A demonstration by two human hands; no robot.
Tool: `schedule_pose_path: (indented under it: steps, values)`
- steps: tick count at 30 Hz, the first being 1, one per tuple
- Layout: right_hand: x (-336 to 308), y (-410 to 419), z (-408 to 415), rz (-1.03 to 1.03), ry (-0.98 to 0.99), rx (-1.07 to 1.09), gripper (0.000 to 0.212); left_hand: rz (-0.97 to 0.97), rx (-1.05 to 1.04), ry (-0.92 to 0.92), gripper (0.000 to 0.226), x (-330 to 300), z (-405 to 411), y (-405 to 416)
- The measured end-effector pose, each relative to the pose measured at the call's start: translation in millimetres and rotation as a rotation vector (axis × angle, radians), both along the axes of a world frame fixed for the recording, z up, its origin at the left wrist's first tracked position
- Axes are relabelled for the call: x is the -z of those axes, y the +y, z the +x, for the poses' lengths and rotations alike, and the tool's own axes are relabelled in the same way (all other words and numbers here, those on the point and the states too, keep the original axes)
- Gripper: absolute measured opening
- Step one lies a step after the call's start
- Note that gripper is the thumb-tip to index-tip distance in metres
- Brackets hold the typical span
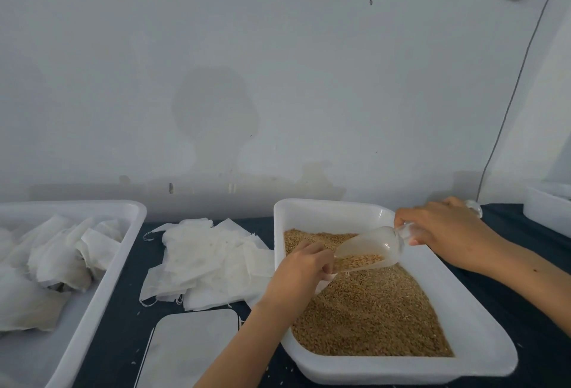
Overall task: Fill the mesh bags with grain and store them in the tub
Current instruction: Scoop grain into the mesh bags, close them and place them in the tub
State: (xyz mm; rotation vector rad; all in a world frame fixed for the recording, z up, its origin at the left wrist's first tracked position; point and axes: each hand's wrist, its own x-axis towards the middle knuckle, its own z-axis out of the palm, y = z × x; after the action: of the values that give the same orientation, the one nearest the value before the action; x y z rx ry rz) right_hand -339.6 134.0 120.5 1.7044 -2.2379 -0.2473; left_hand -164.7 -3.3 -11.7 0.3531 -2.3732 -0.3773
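Observation:
A white tray on the right holds brown grain. My right hand grips the handle of a clear plastic scoop that carries some grain and tilts down to the left. My left hand holds a white mesh bag at the scoop's mouth, over the grain; the bag is mostly hidden by the hand. A pile of flat white mesh bags lies on the dark table between the trays. The white tub at the left holds several filled bags.
A white flat lid or board lies at the front centre on the dark cloth. Another white container stands at the far right. A cable hangs down the wall behind. A few loose grains lie on the cloth.

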Motion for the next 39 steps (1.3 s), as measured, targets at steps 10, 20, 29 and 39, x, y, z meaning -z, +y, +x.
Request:
schedule_pose_path:
  steps: [10,20,29,39]
  values:
    - [17,9,-11,0.087,-0.329,0.189,0.017,0.103,-0.06,0.038,0.012,-1,2,2]
    - [102,-11,-5,0.149,-0.404,0.323,0.024,0.155,-0.11,0.073,0.023,-2,2,4]
    - [119,-27,7,0.164,-0.414,0.313,0.06,0.216,-0.049,0.133,0.02,-7,8,6]
    - [84,-37,65,-0.447,-1.567,-0.111,0.01,0.058,-0.046,0.17,0.008,-41,43,7]
